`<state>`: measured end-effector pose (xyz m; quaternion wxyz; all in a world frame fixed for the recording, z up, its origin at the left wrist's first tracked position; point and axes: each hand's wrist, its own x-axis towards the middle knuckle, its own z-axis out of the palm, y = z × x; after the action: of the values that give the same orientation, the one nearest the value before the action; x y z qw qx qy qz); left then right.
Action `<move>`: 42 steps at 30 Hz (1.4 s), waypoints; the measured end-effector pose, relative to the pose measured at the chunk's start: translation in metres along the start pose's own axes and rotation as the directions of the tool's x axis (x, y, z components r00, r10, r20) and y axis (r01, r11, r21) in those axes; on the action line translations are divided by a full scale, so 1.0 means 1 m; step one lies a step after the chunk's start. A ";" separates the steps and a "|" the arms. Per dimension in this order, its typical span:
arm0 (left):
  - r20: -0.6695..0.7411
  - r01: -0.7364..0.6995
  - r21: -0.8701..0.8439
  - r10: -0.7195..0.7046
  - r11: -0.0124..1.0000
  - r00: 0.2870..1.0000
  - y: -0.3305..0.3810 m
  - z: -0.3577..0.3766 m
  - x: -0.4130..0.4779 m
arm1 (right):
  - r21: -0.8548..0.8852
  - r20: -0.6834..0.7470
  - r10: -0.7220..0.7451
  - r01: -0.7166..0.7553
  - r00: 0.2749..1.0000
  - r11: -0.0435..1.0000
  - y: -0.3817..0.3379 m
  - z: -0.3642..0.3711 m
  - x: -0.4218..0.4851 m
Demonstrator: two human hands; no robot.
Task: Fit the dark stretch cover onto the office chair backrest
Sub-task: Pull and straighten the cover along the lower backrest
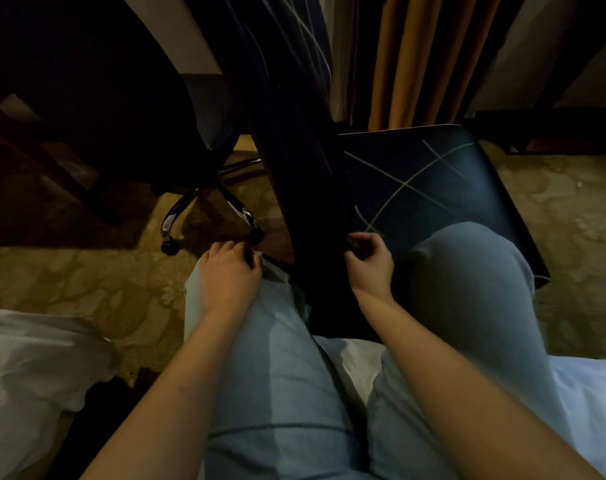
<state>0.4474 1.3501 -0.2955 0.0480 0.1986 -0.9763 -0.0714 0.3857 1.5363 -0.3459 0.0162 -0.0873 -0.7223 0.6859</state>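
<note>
Both hands pinching the dark cover (294, 188): left hand (230, 271) and right hand (369, 261) at its bottom edge.

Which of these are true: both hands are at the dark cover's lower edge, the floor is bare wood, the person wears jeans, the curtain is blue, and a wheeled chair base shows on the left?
1. Both hands are at the cover's lower edge. True: the left hand and right hand pinch the cover on either side.
2. The floor is bare wood. False: it is patterned carpet.
3. The person wears jeans. True.
4. The curtain is blue. False: it is orange-tan.
5. A wheeled chair base shows on the left. True.
</note>
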 end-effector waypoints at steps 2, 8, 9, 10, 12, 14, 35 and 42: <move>0.002 -0.006 0.008 0.006 1.000 1.000 -0.001 0.001 0.000 | -0.054 0.037 0.054 -0.052 0.998 0.997 0.006 0.002 0.003; -0.003 0.005 0.021 -0.005 1.000 1.000 0.000 0.000 -0.001 | -0.134 0.148 0.188 -0.169 0.971 0.976 0.015 0.007 0.008; -0.004 0.004 0.018 -0.004 1.000 1.000 0.000 0.000 -0.002 | -0.123 0.128 0.177 -0.161 0.976 0.979 0.013 0.006 0.007; -0.001 0.005 0.015 -0.005 1.000 1.000 0.000 0.000 -0.002 | -0.100 0.095 0.155 -0.146 0.983 0.984 0.009 0.004 0.007; 0.002 0.010 0.017 -0.010 1.000 1.000 -0.001 0.000 -0.003 | 0.016 0.015 0.102 -0.102 0.995 0.995 -0.003 -0.003 0.003; -0.004 0.009 0.012 -0.009 1.000 1.000 -0.001 0.000 -0.003 | 0.144 -0.044 0.047 -0.040 0.998 0.989 -0.014 -0.011 0.002; -0.043 -0.002 -0.001 0.002 1.000 0.999 -0.003 0.004 0.000 | 0.114 -0.035 0.110 -0.106 0.993 0.988 0.002 -0.004 0.007; -0.048 -0.010 -0.005 0.010 1.000 0.999 -0.001 0.003 0.001 | 0.029 0.013 0.098 -0.098 0.995 0.995 0.008 0.001 0.008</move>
<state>0.4467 1.3488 -0.2987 0.0724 0.1952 -0.9756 -0.0691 0.3788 1.5367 -0.3550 -0.0204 -0.1185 -0.7070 0.6970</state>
